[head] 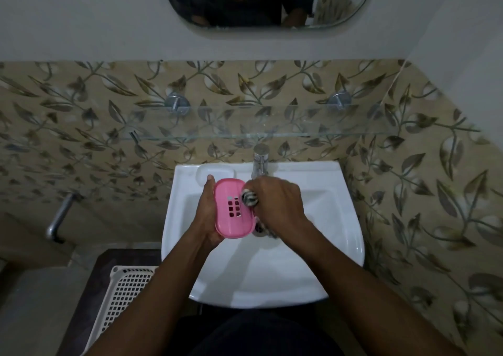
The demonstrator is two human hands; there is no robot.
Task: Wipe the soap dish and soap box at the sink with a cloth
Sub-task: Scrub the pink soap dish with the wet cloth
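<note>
My left hand [208,214] grips a pink plastic soap box [234,210] with drain slots, held tilted over the white sink [334,219]. My right hand [277,203] is closed around a bunched striped cloth [249,199], pressed against the box's right edge. A loose end of the cloth hangs below the hand, near the drain. The white soap dish recess [217,171] moulded into the sink's back left corner lies just beyond my left fingertips.
A chrome tap [260,162] stands at the back of the sink, right behind my right hand. Above it runs a glass shelf [272,129] on two chrome brackets, with a mirror [266,1] higher up. A white perforated basket [122,298] sits low left, and a wall pipe [58,216] juts out.
</note>
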